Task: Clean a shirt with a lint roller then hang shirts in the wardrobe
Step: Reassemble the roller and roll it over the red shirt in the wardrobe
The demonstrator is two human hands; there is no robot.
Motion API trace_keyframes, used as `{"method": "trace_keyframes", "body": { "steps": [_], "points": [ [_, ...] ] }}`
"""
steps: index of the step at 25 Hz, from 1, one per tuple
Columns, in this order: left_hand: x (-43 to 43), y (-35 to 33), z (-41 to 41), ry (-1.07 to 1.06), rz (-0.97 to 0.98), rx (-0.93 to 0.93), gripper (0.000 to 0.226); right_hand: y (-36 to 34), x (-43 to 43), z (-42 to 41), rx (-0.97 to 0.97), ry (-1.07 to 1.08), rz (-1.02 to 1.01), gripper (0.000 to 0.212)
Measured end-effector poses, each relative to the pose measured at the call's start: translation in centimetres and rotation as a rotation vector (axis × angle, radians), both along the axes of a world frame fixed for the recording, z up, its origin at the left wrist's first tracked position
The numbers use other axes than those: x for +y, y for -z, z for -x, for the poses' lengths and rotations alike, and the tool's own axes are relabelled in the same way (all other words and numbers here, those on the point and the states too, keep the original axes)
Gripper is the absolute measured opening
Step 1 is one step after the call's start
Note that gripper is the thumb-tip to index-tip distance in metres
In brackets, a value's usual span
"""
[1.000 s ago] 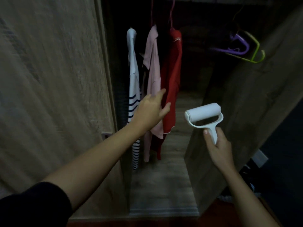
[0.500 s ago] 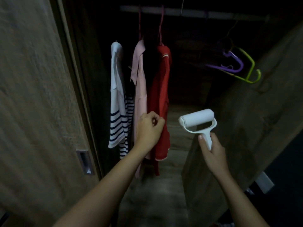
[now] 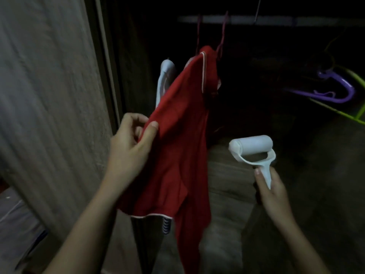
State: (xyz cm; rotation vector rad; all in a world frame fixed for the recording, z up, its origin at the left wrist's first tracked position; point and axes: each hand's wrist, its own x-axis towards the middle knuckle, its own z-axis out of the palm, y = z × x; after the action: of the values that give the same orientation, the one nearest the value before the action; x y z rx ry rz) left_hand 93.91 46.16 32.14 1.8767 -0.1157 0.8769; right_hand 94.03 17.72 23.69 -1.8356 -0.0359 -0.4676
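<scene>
Wood-grain wardrobe door (image 3: 49,115) fills the left side. The red shirt (image 3: 177,155) hangs from the rail (image 3: 256,20), held out at a slant and hiding most of the striped shirt (image 3: 165,76) behind it. The left hand (image 3: 128,151) has thumb and fingers pinching the red shirt's edge. The right hand (image 3: 274,192) has its fingers wrapped round the lint roller (image 3: 250,147) handle, apart from the cloth. A purple hanger (image 3: 335,91) and a green hanger (image 3: 345,113) hang at far right.
</scene>
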Motion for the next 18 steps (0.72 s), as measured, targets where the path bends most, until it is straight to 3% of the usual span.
{"method": "trace_keyframes", "body": {
  "steps": [2,4,10,16,18],
  "points": [
    [3.2,-0.9,-0.6,-0.145,-0.212,-0.013,0.032,-0.5,1.9,-0.2,0.013,-0.046,-0.048,0.012],
    [5.5,-0.5,-1.1,-0.279,-0.302,-0.046,0.045,0.4,4.4,-0.1,0.054,-0.093,-0.129,0.012],
    [8.0,3.5,-1.9,-0.301,-0.308,-0.070,0.029,5.3,10.7,0.7,0.153,-0.256,-0.103,0.011],
    [9.5,0.2,-3.6,-0.307,-0.613,-0.253,0.018,-0.1,14.6,-2.6,-0.087,-0.244,-0.035,0.013],
    [10.3,0.3,-4.2,-0.295,-0.491,-0.222,0.025,-1.5,16.2,-3.8,-0.164,-0.210,0.024,0.012]
  ]
}}
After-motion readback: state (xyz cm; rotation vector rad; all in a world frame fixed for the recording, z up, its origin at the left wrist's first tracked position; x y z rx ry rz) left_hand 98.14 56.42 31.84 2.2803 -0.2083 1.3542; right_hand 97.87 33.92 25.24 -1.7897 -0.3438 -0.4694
